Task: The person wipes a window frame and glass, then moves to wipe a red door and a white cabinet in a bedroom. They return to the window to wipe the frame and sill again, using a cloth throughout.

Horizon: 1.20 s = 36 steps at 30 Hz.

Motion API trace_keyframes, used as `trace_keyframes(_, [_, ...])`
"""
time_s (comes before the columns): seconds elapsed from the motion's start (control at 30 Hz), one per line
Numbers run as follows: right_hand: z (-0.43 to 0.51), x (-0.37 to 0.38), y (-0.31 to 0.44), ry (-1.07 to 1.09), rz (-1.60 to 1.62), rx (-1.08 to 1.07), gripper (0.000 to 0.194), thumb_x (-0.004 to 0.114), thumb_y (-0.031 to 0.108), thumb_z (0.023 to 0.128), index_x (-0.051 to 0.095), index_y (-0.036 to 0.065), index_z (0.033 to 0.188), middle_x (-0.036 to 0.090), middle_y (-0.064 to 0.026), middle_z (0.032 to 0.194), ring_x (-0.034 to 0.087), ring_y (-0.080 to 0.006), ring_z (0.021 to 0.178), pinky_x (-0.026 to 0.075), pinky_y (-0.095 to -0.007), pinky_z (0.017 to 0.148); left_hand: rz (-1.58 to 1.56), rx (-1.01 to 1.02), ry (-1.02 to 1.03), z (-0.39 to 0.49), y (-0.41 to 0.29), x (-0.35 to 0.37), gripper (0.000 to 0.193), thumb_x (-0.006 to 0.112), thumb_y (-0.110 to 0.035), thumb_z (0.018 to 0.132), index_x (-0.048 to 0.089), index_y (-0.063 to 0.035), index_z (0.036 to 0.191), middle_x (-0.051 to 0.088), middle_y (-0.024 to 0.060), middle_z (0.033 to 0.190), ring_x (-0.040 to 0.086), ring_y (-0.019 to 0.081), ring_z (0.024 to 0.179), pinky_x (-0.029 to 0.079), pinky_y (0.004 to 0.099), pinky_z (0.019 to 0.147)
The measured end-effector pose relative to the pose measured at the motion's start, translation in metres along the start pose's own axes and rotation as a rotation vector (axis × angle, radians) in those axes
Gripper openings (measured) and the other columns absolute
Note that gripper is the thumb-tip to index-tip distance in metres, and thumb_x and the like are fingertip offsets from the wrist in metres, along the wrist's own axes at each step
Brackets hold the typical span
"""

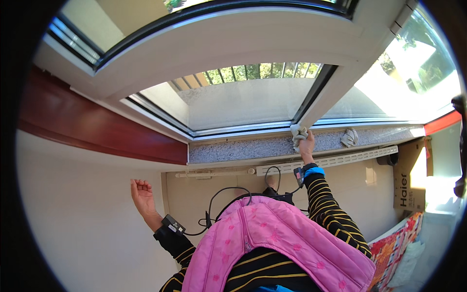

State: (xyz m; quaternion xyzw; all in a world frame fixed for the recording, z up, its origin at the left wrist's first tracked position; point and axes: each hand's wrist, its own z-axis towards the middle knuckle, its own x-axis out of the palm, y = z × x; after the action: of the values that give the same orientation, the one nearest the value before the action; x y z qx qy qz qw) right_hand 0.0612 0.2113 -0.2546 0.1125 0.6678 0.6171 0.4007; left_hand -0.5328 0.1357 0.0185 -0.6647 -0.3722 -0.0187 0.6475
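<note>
My right hand (307, 146) grips a crumpled pale cloth (299, 135) against the bottom of the white window frame (316, 104), where the upright bar meets the lower rail. Beneath it runs the speckled stone windowsill (244, 149). A second bunched cloth (349, 138) lies on the sill to the right. My left hand (143, 195) is raised in the air at the left, palm turned up, fingers loosely curled and holding nothing. It is apart from the sill, with the white wall behind it.
A white slotted radiator (328, 157) runs below the sill. At the right stand a Haier cardboard box (410, 179) and a dark container (387, 160), with patterned fabric (396, 248) nearer me. Black cables (230, 188) hang around my waist. Dark red trim (109, 124) borders the window's left side.
</note>
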Motion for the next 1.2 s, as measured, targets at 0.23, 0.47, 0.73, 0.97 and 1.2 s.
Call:
trace_keyframes(0.23, [0.000, 0.028, -0.013, 0.095, -0.349, 0.140, 0.050, 0.062, 0.005, 0.074, 0.057, 0.011, 0.123, 0.059, -0.0202, 0.110, 0.059, -0.0413, 0.100, 0.047, -0.0457, 0.085, -0.156, 0.076, -0.123, -0.037, -0.007, -0.027, 0.016, 0.059, -0.025, 0.096, 0.059, -0.0109, 0.088, 0.060, 0.0000, 0.077, 0.057, 0.0132, 0.073, 0.049, 0.0271, 0.069])
trace_keyframes(0.47, [-0.003, 0.022, 0.015, 0.339, -0.458, 0.076, 0.043, 0.065, 0.026, 0.078, 0.064, 0.010, 0.117, 0.065, -0.0221, 0.109, 0.060, -0.0414, 0.104, 0.046, -0.0469, 0.090, -0.283, 0.113, -0.193, -0.039, 0.008, -0.056, 0.016, 0.057, -0.023, 0.098, 0.058, -0.0100, 0.088, 0.057, -0.0002, 0.075, 0.054, 0.0125, 0.070, 0.047, 0.0270, 0.065])
trace_keyframes(0.73, [0.000, -0.031, -0.031, 0.419, -0.837, 0.258, 0.061, 0.072, 0.030, 0.063, 0.062, -0.008, 0.110, 0.065, -0.0290, 0.106, 0.063, -0.0415, 0.100, 0.049, -0.0444, 0.088, -0.309, 0.104, -0.283, -0.038, 0.020, -0.086, 0.016, 0.059, -0.024, 0.097, 0.058, -0.0101, 0.087, 0.055, -0.0010, 0.072, 0.052, 0.0117, 0.068, 0.045, 0.0259, 0.064])
trace_keyframes(0.97, [-0.018, -0.003, -0.046, 0.405, -0.819, 0.253, 0.068, 0.072, 0.036, 0.064, 0.059, -0.010, 0.113, 0.063, -0.0317, 0.108, 0.062, -0.0427, 0.105, 0.048, -0.0462, 0.091, -0.290, 0.083, -0.282, -0.032, 0.024, -0.101, 0.016, 0.059, -0.023, 0.096, 0.058, -0.0102, 0.086, 0.055, -0.0013, 0.071, 0.051, 0.0113, 0.067, 0.044, 0.0254, 0.064])
trace_keyframes(1.2, [-0.057, 0.107, 0.004, 0.797, -0.922, 0.034, 0.060, 0.071, 0.035, 0.066, 0.063, -0.007, 0.107, 0.066, -0.0281, 0.105, 0.064, -0.0397, 0.101, 0.050, -0.0444, 0.088, -0.266, 0.108, -0.373, -0.034, 0.030, -0.122, 0.017, 0.060, -0.024, 0.096, 0.058, -0.0108, 0.085, 0.057, -0.0012, 0.073, 0.052, 0.0108, 0.067, 0.044, 0.0253, 0.063])
